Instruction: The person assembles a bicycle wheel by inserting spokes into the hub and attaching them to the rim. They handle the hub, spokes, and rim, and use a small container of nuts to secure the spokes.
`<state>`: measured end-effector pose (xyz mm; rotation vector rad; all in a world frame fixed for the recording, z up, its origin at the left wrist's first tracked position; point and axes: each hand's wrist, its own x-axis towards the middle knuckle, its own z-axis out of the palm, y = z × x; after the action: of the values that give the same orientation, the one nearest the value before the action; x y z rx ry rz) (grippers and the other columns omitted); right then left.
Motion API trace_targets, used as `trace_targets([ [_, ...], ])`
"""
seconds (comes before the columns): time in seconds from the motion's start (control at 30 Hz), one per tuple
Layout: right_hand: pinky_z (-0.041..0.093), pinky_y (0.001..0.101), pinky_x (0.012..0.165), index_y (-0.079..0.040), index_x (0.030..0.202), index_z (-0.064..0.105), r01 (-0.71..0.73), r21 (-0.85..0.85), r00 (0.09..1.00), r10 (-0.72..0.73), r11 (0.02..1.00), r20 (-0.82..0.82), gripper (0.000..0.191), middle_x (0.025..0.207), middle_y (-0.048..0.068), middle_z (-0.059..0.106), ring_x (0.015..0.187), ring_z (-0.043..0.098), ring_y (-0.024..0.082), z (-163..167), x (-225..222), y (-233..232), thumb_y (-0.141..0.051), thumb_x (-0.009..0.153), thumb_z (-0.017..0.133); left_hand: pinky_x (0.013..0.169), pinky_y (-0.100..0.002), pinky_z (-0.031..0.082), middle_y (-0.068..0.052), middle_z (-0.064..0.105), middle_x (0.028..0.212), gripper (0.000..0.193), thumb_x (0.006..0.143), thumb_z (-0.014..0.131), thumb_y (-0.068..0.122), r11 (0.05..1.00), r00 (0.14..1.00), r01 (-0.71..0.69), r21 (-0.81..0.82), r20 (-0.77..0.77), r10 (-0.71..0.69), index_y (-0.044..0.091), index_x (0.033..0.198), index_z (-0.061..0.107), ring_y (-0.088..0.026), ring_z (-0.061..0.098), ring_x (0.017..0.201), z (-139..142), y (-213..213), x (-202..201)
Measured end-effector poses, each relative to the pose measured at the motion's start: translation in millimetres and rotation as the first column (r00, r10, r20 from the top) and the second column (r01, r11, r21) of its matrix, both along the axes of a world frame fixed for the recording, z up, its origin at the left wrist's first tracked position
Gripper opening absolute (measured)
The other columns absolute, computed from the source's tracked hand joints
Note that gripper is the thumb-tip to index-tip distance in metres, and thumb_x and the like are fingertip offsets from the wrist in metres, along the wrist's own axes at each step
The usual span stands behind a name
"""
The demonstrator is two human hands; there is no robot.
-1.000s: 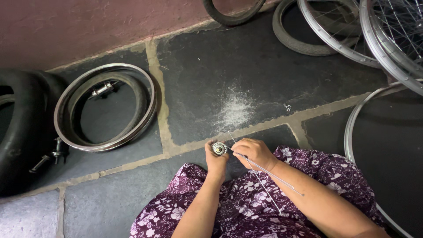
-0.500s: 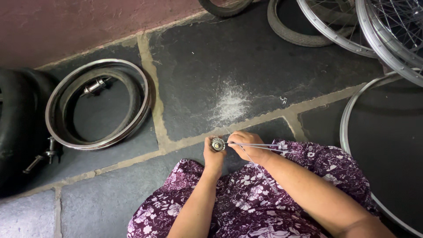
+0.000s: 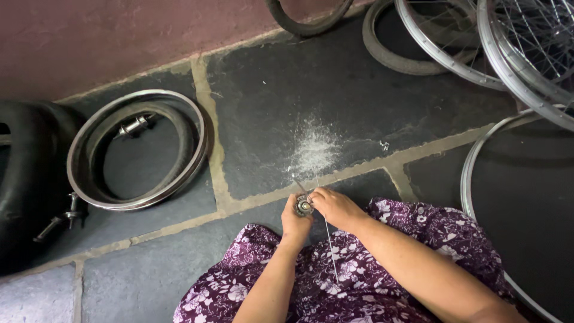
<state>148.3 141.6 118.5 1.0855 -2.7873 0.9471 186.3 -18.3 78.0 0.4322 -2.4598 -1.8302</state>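
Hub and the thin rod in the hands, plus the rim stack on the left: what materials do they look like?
Hub: likely plated steel, bright silvery glints. Thin rod, apparently a spoke: bare metal wire, pale sheen, straight. Rim stack: polished metal, probably chromed steel or alloy, with mirror-like highlights around the hoop. Left hand holds the hub; right hand touches it.

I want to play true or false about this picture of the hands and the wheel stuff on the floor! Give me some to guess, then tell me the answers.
1. The left hand holds a small metal hub. True.
2. The right hand is resting flat on the floor. False: it is up at the hub, with a thin spoke running down from it over the purple floral cloth.
3. A metal rim lies flat on the floor to the left. True.
4. The floor is made of wooden boards. False: it is dark stone slabs with pale joints.
5. A patch of white powder lies on the floor beyond the hands. True.
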Motion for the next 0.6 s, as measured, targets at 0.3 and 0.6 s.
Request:
trace_targets([
  [0.3,0.055,0.044,0.085,-0.003,0.114,0.062,0.076,-0.171,0.996,-0.067,0.982,0.056,0.022,0.109,0.014,0.068,0.102,0.067,0.035,5,-1,-4,-0.011,0.094,0.065,0.099,-0.028,0.05,-0.009,0.067,0.12,0.068,0.067,0.056,-0.023,0.968,0.995,-0.042,0.246,-0.081,0.064,0.01,0.126,0.064,-0.02,0.064,0.114,-11,-9,-10],
  [0.6,0.059,0.0392,0.079,-0.003,0.107,0.067,0.065,-0.274,0.996,-0.081,0.959,-0.048,0.022,0.101,0.012,0.071,0.093,0.071,0.03,11,-1,-7,-0.008,0.087,0.073,0.106,-0.034,0.049,-0.012,0.055,0.135,0.065,0.064,0.056,-0.024,0.998,0.952,-0.054,0.035,-0.299,0.062,0.007,0.12,0.064,-0.029,0.056,0.128,-11,-10,-10],
])
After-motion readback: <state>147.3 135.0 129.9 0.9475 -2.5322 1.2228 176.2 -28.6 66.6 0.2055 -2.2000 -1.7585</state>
